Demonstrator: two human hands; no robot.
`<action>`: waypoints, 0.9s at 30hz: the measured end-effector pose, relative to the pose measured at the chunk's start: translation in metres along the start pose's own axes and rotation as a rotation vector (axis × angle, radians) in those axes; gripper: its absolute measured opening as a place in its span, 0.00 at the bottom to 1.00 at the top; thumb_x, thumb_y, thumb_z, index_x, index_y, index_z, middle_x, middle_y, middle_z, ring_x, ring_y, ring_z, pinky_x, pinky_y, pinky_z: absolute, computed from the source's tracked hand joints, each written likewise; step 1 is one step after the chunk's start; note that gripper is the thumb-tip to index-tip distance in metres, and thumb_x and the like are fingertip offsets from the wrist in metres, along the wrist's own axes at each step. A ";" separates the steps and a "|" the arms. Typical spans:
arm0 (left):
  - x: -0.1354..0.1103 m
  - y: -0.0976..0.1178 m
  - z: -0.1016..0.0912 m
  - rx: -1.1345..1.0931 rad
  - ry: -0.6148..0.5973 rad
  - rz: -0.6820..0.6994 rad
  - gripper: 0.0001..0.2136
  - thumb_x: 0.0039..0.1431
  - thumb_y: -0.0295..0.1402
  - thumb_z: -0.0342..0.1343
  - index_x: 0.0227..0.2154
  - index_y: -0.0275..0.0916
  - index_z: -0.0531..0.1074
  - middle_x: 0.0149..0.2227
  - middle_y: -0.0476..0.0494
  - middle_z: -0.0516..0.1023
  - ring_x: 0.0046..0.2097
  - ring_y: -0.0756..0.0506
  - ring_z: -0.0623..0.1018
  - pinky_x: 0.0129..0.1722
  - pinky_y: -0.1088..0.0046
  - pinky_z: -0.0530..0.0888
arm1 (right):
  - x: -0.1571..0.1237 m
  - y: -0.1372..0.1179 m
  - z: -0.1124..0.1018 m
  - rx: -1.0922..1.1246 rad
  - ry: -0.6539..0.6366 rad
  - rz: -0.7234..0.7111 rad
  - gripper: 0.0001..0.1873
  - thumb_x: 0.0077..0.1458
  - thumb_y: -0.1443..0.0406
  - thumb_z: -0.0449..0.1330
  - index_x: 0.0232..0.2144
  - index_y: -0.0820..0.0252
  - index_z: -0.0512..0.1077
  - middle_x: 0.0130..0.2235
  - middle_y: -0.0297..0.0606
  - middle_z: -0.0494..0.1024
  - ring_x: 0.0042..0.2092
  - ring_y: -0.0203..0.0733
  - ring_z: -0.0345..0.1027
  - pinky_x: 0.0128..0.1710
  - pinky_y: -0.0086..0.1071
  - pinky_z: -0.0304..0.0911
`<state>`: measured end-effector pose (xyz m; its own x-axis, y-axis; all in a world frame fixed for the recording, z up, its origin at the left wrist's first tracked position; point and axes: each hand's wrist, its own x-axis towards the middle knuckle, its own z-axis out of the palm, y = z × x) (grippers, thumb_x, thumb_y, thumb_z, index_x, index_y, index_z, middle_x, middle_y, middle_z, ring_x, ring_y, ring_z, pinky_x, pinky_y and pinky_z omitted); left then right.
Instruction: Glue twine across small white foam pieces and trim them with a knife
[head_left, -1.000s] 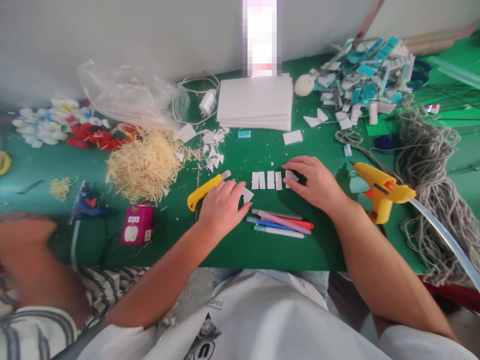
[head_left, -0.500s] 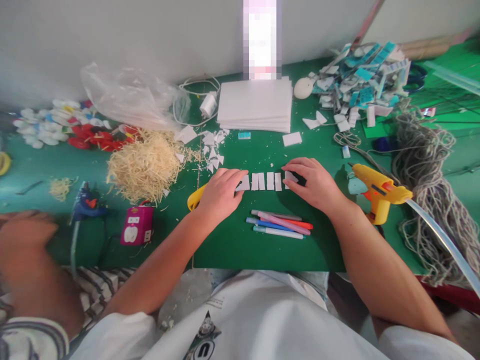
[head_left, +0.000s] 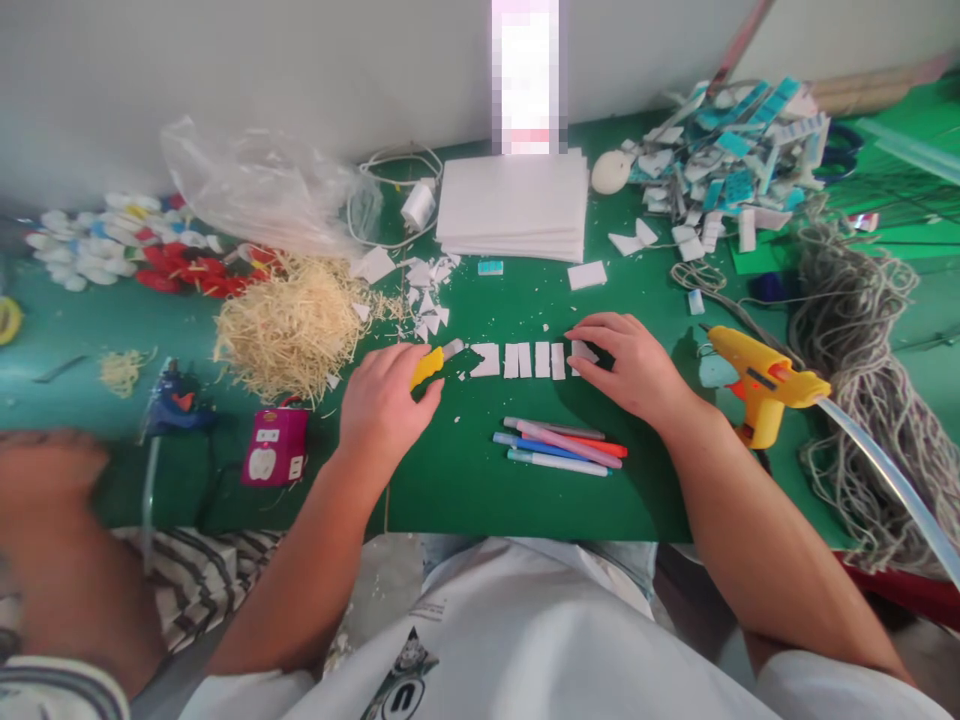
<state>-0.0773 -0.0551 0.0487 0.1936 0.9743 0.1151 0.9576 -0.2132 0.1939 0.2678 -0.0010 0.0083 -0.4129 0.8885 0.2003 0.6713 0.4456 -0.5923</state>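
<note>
My left hand [head_left: 386, 400] curls over a yellow utility knife [head_left: 427, 369]. The knife's grey tip [head_left: 453, 349] points toward a row of small white strips [head_left: 518, 360]. A wider white piece [head_left: 487, 360] with a ragged left edge lies at the left end of that row. At its right end, my right hand [head_left: 630, 365] rests with thumb and fingertips around another white piece [head_left: 584, 356], which is partly hidden. Several felt-tip pens [head_left: 562, 447] lie together on the green table, between my forearms.
A yellow glue gun [head_left: 765, 380] and tangled grey cord [head_left: 855, 380] lie right. White sheets [head_left: 510, 205] are stacked behind, beside a heap of blue-and-white scraps [head_left: 727, 160]. Left are shredded straw [head_left: 289, 325], a magenta box [head_left: 274, 447] and a co-worker's blurred arm [head_left: 67, 550].
My left hand has moved left, off the ragged white piece and onto the utility knife. My right hand has stayed at its white piece.
</note>
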 end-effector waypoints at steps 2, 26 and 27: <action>-0.009 -0.010 0.000 0.010 0.003 -0.052 0.14 0.70 0.37 0.59 0.54 0.40 0.81 0.51 0.32 0.85 0.52 0.29 0.84 0.56 0.45 0.82 | 0.000 0.000 0.000 -0.002 -0.002 0.000 0.16 0.67 0.61 0.63 0.52 0.54 0.86 0.54 0.50 0.86 0.53 0.61 0.80 0.57 0.61 0.74; -0.025 -0.010 0.003 -0.145 0.150 -0.110 0.12 0.69 0.39 0.60 0.50 0.42 0.81 0.47 0.33 0.84 0.50 0.32 0.84 0.55 0.49 0.84 | 0.001 -0.005 0.007 -0.038 0.057 0.011 0.14 0.66 0.61 0.63 0.48 0.51 0.87 0.51 0.48 0.86 0.50 0.60 0.79 0.56 0.61 0.75; -0.020 -0.004 -0.002 -0.157 0.159 -0.083 0.13 0.71 0.40 0.59 0.51 0.41 0.80 0.49 0.33 0.85 0.51 0.32 0.84 0.56 0.49 0.84 | 0.002 -0.005 0.007 -0.038 0.062 0.015 0.14 0.66 0.61 0.63 0.47 0.52 0.87 0.51 0.48 0.86 0.50 0.60 0.79 0.56 0.61 0.75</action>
<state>-0.0853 -0.0738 0.0472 0.0674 0.9679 0.2422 0.9215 -0.1534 0.3568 0.2590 -0.0028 0.0060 -0.3644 0.8996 0.2408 0.7001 0.4351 -0.5661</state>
